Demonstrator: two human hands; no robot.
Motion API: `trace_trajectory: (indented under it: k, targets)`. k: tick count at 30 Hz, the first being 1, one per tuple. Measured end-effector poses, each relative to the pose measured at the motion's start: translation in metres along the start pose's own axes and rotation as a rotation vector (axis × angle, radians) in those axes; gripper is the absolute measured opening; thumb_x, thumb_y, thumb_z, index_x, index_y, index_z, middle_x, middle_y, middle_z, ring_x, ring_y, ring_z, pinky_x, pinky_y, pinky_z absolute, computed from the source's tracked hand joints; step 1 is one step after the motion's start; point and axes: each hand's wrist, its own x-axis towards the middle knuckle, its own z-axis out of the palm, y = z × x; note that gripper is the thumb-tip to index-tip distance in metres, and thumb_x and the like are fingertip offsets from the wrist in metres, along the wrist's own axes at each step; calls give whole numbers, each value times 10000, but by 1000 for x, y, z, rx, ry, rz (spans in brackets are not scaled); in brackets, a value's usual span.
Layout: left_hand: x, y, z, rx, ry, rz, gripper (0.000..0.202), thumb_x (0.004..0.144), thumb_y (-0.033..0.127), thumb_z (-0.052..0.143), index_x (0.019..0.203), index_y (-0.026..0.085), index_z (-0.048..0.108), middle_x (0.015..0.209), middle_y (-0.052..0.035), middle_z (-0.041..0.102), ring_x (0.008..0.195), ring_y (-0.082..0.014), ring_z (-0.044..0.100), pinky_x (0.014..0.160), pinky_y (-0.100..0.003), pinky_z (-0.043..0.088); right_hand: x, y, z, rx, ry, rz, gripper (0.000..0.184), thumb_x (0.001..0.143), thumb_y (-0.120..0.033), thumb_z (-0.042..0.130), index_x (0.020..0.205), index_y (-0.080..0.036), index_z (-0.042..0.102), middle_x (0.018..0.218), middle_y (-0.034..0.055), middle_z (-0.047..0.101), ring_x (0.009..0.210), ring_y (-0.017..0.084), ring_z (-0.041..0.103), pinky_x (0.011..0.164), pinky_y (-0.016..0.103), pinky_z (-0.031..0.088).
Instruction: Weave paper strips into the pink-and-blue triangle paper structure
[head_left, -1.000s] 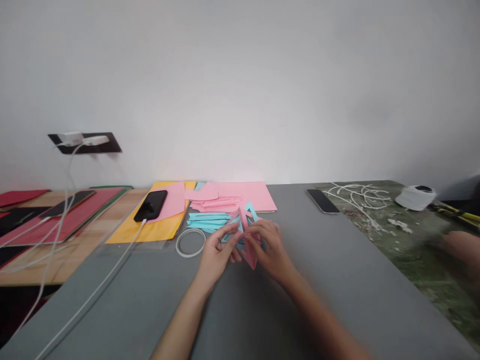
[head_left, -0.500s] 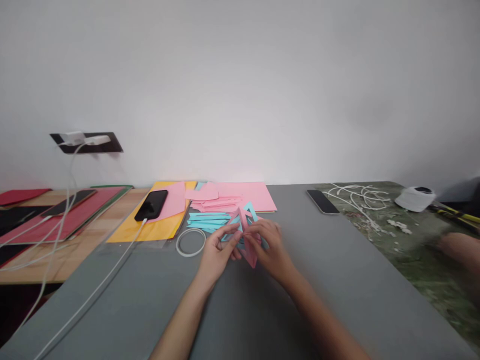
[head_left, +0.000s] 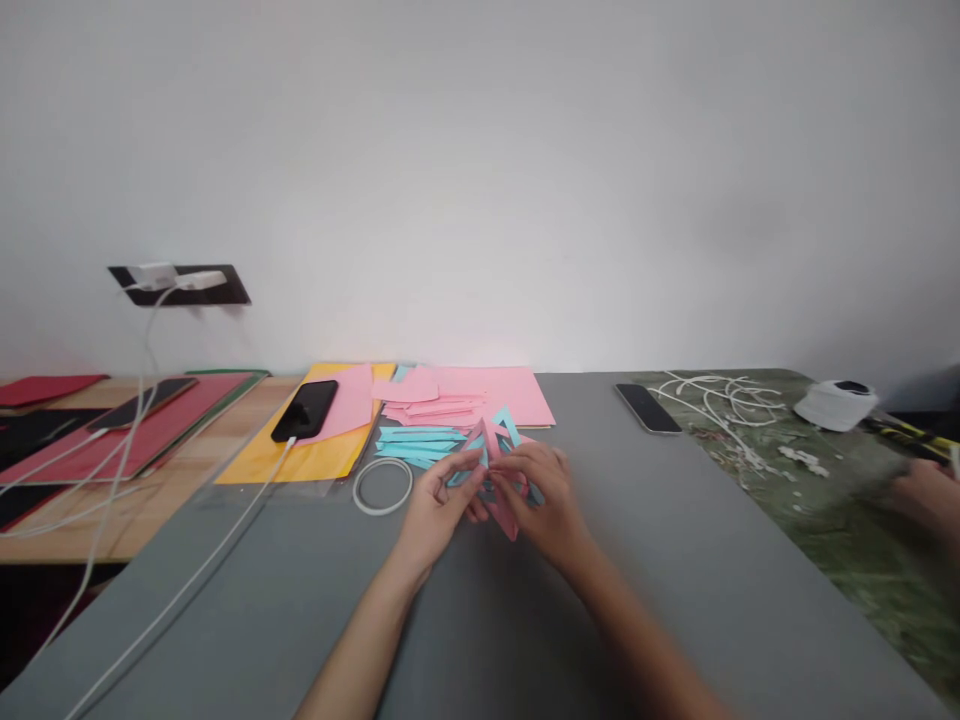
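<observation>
Between my hands is a folded paper piece [head_left: 505, 515] of joined pink and blue strips with pointed ends. My left hand [head_left: 444, 500] pinches its left side between thumb and fingers. On the other side, my right hand [head_left: 538, 487] is closed on it with thumb and fingertips; the fingers cover much of the middle. Just behind lie folded blue paper strips [head_left: 416, 442] in a loose row. Folded pink paper strips [head_left: 435, 408] are piled beyond them, in front of a pink paper sheet [head_left: 517, 392]. Left of my left hand rests a white ring-shaped roll [head_left: 382, 487].
A black phone [head_left: 305, 411] on a yellow envelope [head_left: 259, 455] has a white cable [head_left: 191, 580] running across the grey table [head_left: 285, 620]. Another phone [head_left: 647, 408] lies at right, near white cords [head_left: 724, 395]. Another person's hand [head_left: 930, 492] is at the right edge.
The paper piece has tilted slightly in my fingers, and its upper pink and blue points show more spread. My grip stays the same. The other person's hand at right has moved.
</observation>
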Motion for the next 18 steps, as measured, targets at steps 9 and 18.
trace_trajectory:
  k: [9, 18]
  targets:
    - [-3, 6, 1, -28, -36, -53, 421, 743, 374, 629, 1098, 160, 553, 924, -59, 609, 411, -18, 472, 388, -169, 337, 2, -5, -3, 143, -69, 73, 60, 817, -190, 545, 801, -237, 577, 813, 6, 647, 844, 172, 584, 841, 353, 347]
    - [-2, 4, 1, -23, -85, -11, 417, 760, 412, 597, 1098, 175, 537, 1068, -102, 587, 367, -6, 460, 367, -180, 318, 1, -2, -3, 144, -63, 92, 41, 802, -210, 575, 786, -240, 599, 792, -1, 657, 862, 183, 589, 847, 364, 348]
